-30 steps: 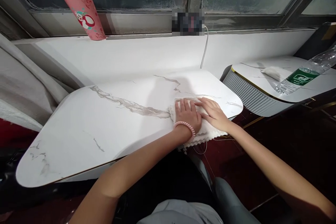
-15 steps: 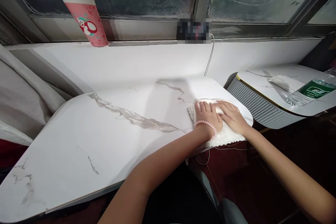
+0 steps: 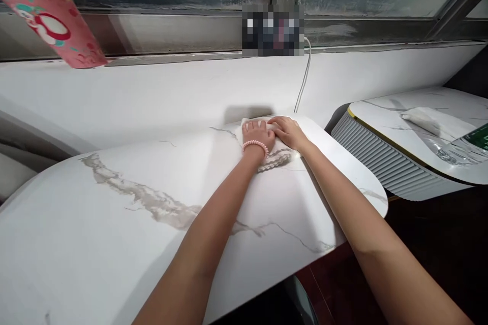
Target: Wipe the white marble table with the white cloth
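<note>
**Cloth at the far edge of the worktop, both hands on it**

A cloth (image 3: 267, 150) lies on the worktop (image 3: 114, 223) at its far edge, just before the sill (image 3: 152, 91). The left hand (image 3: 258, 134) rests flat on the cloth; the right hand (image 3: 287, 132) lies just beside it to the right, also on the cloth. A cup (image 3: 49, 25) stands on the sill far left. A cable (image 3: 303, 81) hangs down behind the hands. A second table (image 3: 412, 132) stands to the right, bearing a bottle (image 3: 467, 144).

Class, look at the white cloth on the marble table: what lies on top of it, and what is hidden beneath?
Both hands, left hand and right hand, press flat on the white cloth. The marble tabletop underneath it is covered.
</note>
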